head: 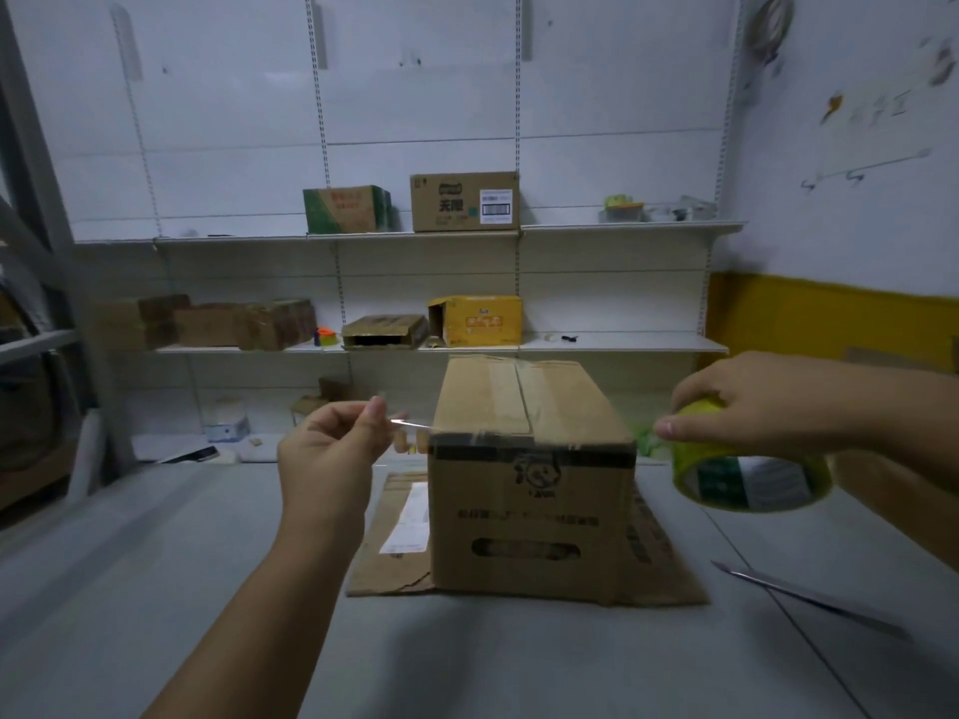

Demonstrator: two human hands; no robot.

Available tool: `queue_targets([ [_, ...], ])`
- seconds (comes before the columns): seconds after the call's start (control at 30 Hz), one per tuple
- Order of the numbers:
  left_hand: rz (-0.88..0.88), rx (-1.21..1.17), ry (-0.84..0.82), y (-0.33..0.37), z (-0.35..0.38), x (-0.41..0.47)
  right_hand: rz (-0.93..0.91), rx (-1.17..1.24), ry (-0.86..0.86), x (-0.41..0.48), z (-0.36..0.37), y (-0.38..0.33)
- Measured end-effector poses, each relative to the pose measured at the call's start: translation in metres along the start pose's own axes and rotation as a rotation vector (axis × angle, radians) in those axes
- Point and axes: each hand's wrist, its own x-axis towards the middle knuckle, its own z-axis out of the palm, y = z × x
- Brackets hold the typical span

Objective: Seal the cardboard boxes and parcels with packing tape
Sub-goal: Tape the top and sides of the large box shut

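Box (529,474) w/ taped seam (brown)

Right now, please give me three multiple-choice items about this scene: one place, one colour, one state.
1. The cardboard box stands on: A a chair; B a flattened cardboard sheet; C a trolley.
2. The tape roll is: A red; B blue; C yellow.
3. The left grip: A pinches the tape end; B lies flat on the box; C hangs idle.
Answers: 1 B, the sheet shows under the box; 2 C, its rim is yellow; 3 A, thumb and finger meet on the tape end.
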Motion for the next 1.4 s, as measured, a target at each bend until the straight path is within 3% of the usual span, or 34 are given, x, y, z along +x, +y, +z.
queue_targets([
  [0.2, -0.052, -0.025, -0.005, -0.009, -0.008, 0.009, -0.045, 0.114, -0.069, 0.006, 0.005, 0.012],
  [0.4, -0.182, -0.124, -0.074, -0.023, 0.001, 0.013, -0.035, 0.018, -0.008, 0.022, 0.015, 0.030],
  [0.6, -0.265, -0.135, -0.120, -0.044, 0.018, 0.019, -0.024, -0.037, -0.059, 0.042, 0.033, 0.024],
  [0.73, -0.264, -0.042, -0.216, -0.059, 0.025, 0.022, -0.088, -0.007, -0.104, 0.055, 0.041, 0.012],
  [0.83, -0.388, -0.060, -0.348, -0.066, 0.027, 0.029, -0.143, -0.025, -0.076, 0.062, 0.043, 0.010],
  [0.93, -0.432, 0.098, -0.485, -0.066, 0.024, 0.036, -0.174, -0.008, -0.058, 0.065, 0.041, 0.011],
  [1.0, -0.209, 0.299, -0.344, -0.056, 0.019, 0.041, -0.181, 0.019, -0.060, 0.067, 0.042, 0.013],
  [1.07, 0.384, 0.538, -0.168, -0.036, 0.014, 0.048, -0.184, 0.045, -0.066, 0.067, 0.043, 0.015],
  [1.1, 0.673, 0.646, -0.238, -0.025, 0.016, 0.051, -0.186, 0.055, -0.065, 0.067, 0.043, 0.016],
  [1.13, 0.877, 0.782, -0.413, -0.018, 0.021, 0.053, -0.191, 0.060, -0.065, 0.067, 0.044, 0.016],
  [1.17, 0.974, 0.957, -0.624, -0.014, 0.028, 0.056, -0.196, 0.062, -0.065, 0.067, 0.043, 0.017],
  [1.23, 0.933, 1.272, -0.871, -0.017, 0.041, 0.062, -0.199, 0.076, -0.063, 0.066, 0.043, 0.018],
  [1.4, 1.006, 1.229, -0.856, -0.040, 0.037, 0.074, -0.223, 0.201, -0.074, 0.066, 0.048, 0.020],
])
